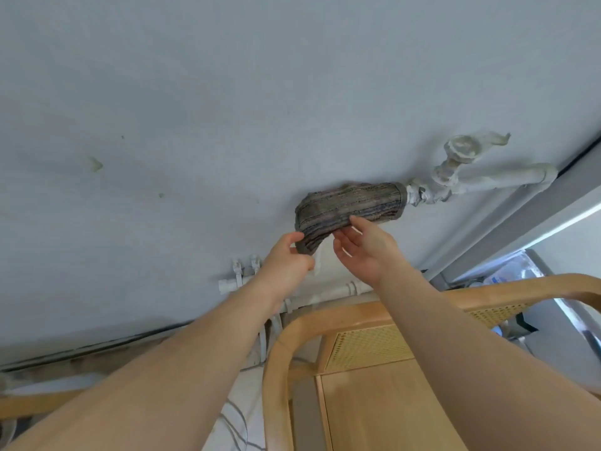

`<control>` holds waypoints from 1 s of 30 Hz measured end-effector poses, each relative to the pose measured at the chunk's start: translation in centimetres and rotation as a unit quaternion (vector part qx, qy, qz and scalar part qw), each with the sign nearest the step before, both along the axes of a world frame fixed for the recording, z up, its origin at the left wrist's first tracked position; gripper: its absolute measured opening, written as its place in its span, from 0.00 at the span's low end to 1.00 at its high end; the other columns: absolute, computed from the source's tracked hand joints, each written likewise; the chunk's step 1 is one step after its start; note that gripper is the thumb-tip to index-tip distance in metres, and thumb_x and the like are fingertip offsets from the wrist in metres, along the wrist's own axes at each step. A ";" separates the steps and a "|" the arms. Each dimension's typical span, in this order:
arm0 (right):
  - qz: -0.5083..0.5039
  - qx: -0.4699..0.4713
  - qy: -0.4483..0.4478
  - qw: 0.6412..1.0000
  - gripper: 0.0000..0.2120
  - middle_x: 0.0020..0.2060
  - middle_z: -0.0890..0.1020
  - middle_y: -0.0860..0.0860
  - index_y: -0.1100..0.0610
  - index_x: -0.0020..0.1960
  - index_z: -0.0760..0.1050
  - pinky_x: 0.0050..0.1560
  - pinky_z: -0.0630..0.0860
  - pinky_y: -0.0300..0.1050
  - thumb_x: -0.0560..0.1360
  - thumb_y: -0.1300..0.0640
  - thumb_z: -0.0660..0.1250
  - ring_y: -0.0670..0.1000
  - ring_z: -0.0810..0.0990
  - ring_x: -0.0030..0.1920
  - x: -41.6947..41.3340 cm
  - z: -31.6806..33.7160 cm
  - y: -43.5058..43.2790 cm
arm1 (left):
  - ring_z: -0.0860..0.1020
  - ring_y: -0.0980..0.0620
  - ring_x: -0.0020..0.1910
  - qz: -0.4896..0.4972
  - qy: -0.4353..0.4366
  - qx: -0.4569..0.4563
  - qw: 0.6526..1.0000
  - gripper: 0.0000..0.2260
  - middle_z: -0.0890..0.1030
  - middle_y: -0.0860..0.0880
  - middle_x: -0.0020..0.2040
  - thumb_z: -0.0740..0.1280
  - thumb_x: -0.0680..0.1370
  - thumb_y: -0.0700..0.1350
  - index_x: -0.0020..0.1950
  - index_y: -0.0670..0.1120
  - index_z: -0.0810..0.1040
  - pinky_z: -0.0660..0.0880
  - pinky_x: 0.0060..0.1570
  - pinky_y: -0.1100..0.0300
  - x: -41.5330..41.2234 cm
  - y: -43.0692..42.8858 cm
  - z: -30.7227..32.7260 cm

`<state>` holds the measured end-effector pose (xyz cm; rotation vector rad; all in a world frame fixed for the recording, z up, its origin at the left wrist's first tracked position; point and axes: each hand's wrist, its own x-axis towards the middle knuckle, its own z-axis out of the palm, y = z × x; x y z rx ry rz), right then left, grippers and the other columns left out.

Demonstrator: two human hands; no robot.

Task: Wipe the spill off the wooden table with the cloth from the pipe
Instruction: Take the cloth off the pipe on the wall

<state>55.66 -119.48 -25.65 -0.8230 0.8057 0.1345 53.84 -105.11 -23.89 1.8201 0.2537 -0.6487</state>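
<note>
Cloth (351,203): striped grey-brown, folded over the wall pipe near the middle of the view; its lower corner hangs toward 7 o'clock.
Pipe (504,179): white-painted, emerges from the cloth's 3 o'clock end and runs on along the wall.
Valve (461,148): white-painted handwheel, at 12 o'clock of the pipe's joint.
Left hand (286,258): at 7 o'clock of the cloth; thumb and curled fingers pinch the hanging corner.
Right hand (364,252): at 6 o'clock of the cloth, palm turned toward the left hand, fingers loose and spread; the thumb tip touches the cloth's lower edge and nothing is grasped.
Forearms: both bare, reaching up from the 6 o'clock edge of the view.
Wall (195,92): pale blue-grey, with small marks at 9 o'clock.
Lower pipes (227,283): white, clipped to the wall, at 6 o'clock of the hands.
Chair (279,353): light bentwood frame with a cane panel, at 5 o'clock, beneath the right forearm.
</note>
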 end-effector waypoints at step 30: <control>0.468 -0.061 -0.319 0.822 0.39 0.58 0.79 0.67 0.70 0.64 0.73 0.57 0.79 0.51 0.69 0.38 0.72 0.60 0.80 0.58 -30.5 26.7 22.4 | 0.82 0.57 0.36 0.100 -0.113 -0.179 0.972 0.14 0.84 0.49 0.36 0.58 0.81 0.43 0.42 0.42 0.81 0.76 0.39 0.65 -32.5 23.8 30.6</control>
